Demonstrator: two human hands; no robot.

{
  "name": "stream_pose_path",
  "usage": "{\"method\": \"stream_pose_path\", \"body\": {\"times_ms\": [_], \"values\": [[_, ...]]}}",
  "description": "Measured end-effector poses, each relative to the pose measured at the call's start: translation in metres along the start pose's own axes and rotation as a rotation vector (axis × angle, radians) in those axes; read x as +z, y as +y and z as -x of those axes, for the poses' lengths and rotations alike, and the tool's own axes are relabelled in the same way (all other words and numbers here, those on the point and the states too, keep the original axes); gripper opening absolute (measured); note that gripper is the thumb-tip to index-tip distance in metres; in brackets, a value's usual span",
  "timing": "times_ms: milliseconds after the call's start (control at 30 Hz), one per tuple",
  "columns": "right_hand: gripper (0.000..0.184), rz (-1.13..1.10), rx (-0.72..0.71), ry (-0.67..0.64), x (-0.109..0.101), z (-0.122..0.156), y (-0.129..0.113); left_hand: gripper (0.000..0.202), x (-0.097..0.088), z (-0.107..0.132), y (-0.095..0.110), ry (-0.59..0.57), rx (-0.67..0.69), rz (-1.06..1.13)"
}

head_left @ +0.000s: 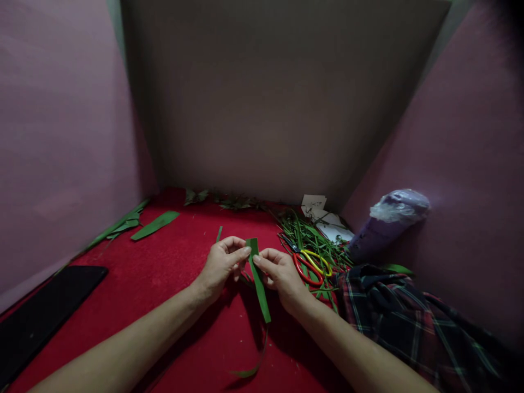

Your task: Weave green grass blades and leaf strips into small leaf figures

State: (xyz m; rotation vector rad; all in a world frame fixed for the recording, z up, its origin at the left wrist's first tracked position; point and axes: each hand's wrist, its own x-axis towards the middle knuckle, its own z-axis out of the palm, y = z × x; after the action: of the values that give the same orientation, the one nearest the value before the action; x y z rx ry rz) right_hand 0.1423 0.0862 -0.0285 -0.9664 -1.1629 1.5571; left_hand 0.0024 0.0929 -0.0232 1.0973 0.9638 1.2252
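Between my two hands is a strip of green leaf (259, 292), its broad end up and its length hanging toward me. My left hand (223, 263) pinches its upper left edge between thumb and fingers. From the right, my right hand (282, 273) grips the strip a little lower, thumb on top. A thin curled leaf strand (262, 360) trails below it. Another narrow green piece (219, 233) sticks up behind my left hand. Scissors with one red and one yellow handle (308, 267) lie just right of my right hand, on leaf scraps.
The surface is covered in red cloth (135, 273). Cut leaves (311, 234) pile at right beside white papers (333, 225). A purple bag with clear plastic (380, 224) leans there, above plaid cloth (393, 305). A flat black object (53, 300) and a broad leaf (155, 225) lie left.
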Motion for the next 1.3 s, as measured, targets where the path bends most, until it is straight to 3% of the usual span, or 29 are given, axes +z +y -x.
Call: {"method": "stream_pose_path", "body": {"times_ms": [800, 1300], "values": [[0.024, -0.106, 0.033, -0.057, -0.0026, 0.0000, 0.0023, 0.017, -0.0024, 0.0004, -0.0003, -0.031, 0.085, -0.008], [0.024, -0.135, 0.023, -0.067, -0.0023, 0.0011, 0.0000, 0.010, -0.0059, 0.0013, 0.0032, -0.092, 0.042, -0.021]]}}
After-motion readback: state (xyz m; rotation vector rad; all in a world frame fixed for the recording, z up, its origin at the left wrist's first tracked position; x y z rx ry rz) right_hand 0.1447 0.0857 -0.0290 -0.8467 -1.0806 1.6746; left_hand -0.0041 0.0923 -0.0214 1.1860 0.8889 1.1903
